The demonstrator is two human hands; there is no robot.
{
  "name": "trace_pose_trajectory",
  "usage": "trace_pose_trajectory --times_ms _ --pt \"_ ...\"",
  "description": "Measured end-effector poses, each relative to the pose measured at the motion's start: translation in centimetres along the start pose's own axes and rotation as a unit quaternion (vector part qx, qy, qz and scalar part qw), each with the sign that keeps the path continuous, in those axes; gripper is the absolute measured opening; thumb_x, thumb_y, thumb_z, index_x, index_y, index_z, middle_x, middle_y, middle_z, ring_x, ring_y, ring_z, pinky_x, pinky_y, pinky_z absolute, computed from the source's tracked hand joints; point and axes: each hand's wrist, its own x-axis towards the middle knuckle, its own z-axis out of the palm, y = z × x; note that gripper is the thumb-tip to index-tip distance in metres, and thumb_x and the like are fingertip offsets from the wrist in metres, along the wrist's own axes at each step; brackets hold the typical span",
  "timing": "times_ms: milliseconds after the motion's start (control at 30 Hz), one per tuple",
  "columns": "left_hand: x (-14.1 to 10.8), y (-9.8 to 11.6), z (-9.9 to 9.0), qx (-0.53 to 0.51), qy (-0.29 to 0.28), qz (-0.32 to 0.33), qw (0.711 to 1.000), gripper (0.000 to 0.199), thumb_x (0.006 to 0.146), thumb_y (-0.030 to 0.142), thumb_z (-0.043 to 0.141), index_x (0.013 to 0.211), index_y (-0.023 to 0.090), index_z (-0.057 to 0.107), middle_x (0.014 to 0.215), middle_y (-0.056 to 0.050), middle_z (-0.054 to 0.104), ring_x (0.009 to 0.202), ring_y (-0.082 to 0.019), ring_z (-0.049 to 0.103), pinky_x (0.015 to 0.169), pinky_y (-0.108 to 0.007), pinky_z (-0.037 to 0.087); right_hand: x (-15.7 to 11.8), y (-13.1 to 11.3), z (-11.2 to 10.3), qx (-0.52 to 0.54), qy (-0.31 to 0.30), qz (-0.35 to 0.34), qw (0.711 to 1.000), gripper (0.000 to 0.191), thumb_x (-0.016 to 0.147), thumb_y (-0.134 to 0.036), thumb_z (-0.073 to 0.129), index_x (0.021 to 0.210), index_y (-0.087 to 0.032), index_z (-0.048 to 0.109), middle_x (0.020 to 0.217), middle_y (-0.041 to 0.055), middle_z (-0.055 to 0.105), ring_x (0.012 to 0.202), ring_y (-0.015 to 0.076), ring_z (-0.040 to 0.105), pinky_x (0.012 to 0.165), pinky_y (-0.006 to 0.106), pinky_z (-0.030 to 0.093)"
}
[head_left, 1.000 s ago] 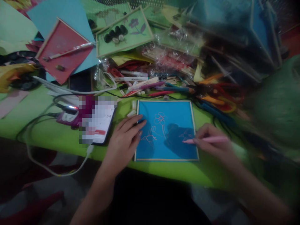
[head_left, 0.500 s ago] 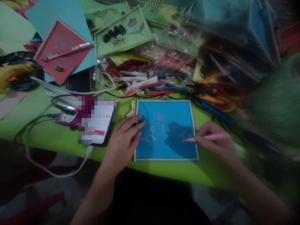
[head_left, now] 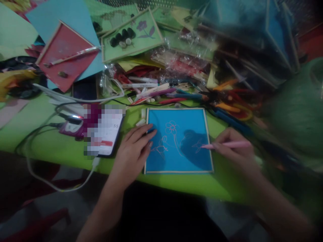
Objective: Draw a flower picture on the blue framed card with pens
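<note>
A blue sheet with a thin pale frame [head_left: 176, 165] lies on the green table. Its surface bears a line-drawn flower [head_left: 172, 127] with a curved stem and smaller outlined shapes at left and right. My left hand [head_left: 137, 151] rests flat across the frame's left edge, fingers apart, holding nothing. At the right edge, my right hand [head_left: 233, 146] grips a pink pen [head_left: 236, 144], whose tip is at the small outlined shape on the right, within the hand's shadow.
Left of my left hand are a phone [head_left: 111, 134], a purple device [head_left: 75, 127] and cables. Pens [head_left: 161, 92], scissors [head_left: 237, 109] and plastic wrap lie behind the blue sheet. Farther back are a red framed piece [head_left: 73, 43] and a green one with black stones [head_left: 146, 43].
My right hand and the pink pen have shifted slightly right and up. Their shadow moved along, uncovering more of the stem. My left hand stayed in place.
</note>
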Motion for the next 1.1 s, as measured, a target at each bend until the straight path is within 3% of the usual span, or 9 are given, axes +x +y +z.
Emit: trace_pose_trajectory --times_ms 367,567,833,1100 --pt "0.0 0.0 0.1 -0.007 0.003 -0.004 1.000 0.039 0.107 0.022 0.048 0.140 0.030 0.067 0.153 -0.003 0.062 0.144 -0.029 0.055 0.124 -0.057 0.043 -0.2 0.2 0.1 0.047 -0.034 0.029 0.998 0.023 0.084 -0.042 0.083 0.075 -0.026 0.068 0.063 -0.0024 0.059 0.051 0.0144 0.053 0.045 0.029 0.044" --pt "-0.1 -0.1 0.0 -0.003 0.000 -0.004 1.000 0.038 0.108 0.022 0.048 0.141 0.028 0.066 0.155 -0.004 0.061 0.146 -0.029 0.053 0.126 -0.056 0.041 -0.4 0.3 -0.1 0.081 0.004 0.040 0.996 0.023 0.083 -0.039 0.084 0.073 -0.028 0.067 0.063 -0.0024 0.057 0.052 0.0144 0.051 0.045 0.029 0.044" --pt "0.0 -0.2 0.2 -0.004 0.016 0.003 1.000 0.038 0.108 0.024 0.049 0.144 0.023 0.063 0.152 -0.007 0.063 0.144 -0.027 0.055 0.126 -0.053 0.041 0.2 0.3 -0.1 0.190 0.074 0.004 0.979 0.019 0.082 -0.031 0.084 0.075 -0.026 0.067 0.066 -0.0021 0.059 0.058 0.0136 0.053 0.051 0.027 0.043" --pt "-0.2 -0.4 0.4 -0.014 0.027 -0.002 1.000 0.044 0.109 0.026 0.049 0.153 0.028 0.054 0.152 -0.006 0.063 0.145 -0.028 0.054 0.124 -0.054 0.043 1.9 1.3 -0.8 0.278 0.079 0.008 0.957 0.013 0.077 -0.020 0.075 0.068 -0.023 0.065 0.060 -0.0029 0.056 0.053 0.0104 0.052 0.049 0.025 0.038"
